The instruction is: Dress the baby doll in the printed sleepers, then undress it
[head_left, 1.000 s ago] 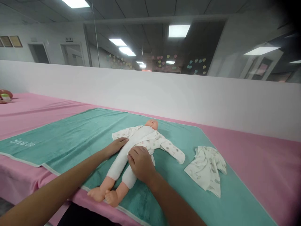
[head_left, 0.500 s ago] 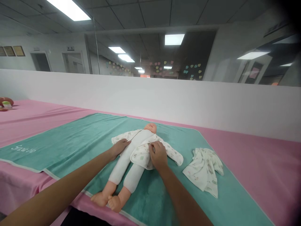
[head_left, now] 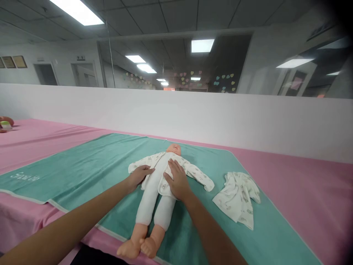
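Observation:
A baby doll (head_left: 159,171) with a white cloth body lies on its back, head away from me and bare feet toward me. It wears an open-fronted white baby jacket (head_left: 200,177) with small prints, both sleeves spread out. At the jacket's left front edge, my left hand (head_left: 140,175) has its fingers closed on the cloth against the doll's side. My right hand (head_left: 178,179) rests flat on the right front panel, fingers stretched toward the doll's chest. Part of that panel is hidden under the palm.
The doll lies on a green towel (head_left: 82,165) over a pink table cover (head_left: 309,187). To the right is a crumpled printed baby garment (head_left: 237,198). A low white wall (head_left: 176,114) runs behind. Reddish-brown and green-and-white items (head_left: 6,125) sit far left.
My right hand has gone from curled on the jacket panel to lying flat, higher on the chest. The panel now covers less of the doll's middle, and the doll's legs have swung right.

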The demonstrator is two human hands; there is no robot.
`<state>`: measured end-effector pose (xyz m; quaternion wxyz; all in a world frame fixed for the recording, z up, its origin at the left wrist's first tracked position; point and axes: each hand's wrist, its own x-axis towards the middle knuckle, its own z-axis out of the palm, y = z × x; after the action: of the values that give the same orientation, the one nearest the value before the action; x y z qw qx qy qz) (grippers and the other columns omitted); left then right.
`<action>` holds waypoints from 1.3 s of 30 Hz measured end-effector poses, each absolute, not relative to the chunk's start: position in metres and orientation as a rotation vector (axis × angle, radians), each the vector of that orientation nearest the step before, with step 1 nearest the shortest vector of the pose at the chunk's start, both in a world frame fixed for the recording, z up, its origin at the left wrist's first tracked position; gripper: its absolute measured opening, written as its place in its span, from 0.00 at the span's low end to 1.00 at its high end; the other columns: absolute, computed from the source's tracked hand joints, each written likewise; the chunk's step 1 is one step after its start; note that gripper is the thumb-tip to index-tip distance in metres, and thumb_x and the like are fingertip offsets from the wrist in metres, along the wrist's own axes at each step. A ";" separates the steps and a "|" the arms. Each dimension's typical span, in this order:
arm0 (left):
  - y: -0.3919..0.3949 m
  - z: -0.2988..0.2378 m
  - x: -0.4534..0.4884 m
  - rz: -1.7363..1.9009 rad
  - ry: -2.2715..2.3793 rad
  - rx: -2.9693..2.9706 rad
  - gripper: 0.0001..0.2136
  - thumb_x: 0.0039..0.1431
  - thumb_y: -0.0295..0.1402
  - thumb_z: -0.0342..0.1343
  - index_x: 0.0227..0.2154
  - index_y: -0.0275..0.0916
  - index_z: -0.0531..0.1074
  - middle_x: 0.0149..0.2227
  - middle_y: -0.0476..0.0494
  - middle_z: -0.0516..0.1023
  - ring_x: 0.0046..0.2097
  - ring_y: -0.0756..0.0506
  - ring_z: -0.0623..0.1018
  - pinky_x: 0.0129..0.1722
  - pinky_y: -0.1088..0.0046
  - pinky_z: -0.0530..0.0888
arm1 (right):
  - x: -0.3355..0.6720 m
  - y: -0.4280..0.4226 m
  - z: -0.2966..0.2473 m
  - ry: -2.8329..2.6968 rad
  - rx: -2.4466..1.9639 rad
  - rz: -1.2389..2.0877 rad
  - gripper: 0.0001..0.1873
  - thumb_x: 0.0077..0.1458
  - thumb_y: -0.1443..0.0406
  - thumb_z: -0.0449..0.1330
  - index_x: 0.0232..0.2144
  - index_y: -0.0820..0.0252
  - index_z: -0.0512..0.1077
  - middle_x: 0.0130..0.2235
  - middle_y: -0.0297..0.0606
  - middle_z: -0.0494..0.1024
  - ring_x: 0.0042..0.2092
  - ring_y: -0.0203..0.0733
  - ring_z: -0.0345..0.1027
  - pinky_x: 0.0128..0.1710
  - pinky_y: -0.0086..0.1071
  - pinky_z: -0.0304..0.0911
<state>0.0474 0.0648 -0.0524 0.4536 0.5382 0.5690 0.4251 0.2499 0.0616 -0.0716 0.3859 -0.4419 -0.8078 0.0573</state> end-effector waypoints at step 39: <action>0.103 -0.029 0.063 0.855 1.728 1.969 0.16 0.48 0.46 0.52 0.18 0.39 0.60 0.19 0.52 0.62 0.23 0.50 0.62 0.22 0.74 0.55 | 0.253 0.059 -0.072 -2.037 -1.093 0.129 0.23 0.57 0.63 0.47 0.55 0.56 0.60 0.61 0.36 0.56 0.63 0.45 0.43 0.60 0.46 0.47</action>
<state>0.0631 0.1026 -0.0293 0.1917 0.7013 0.6154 0.3044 0.2534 0.0590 -0.0718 0.4015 -0.4324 -0.8057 0.0511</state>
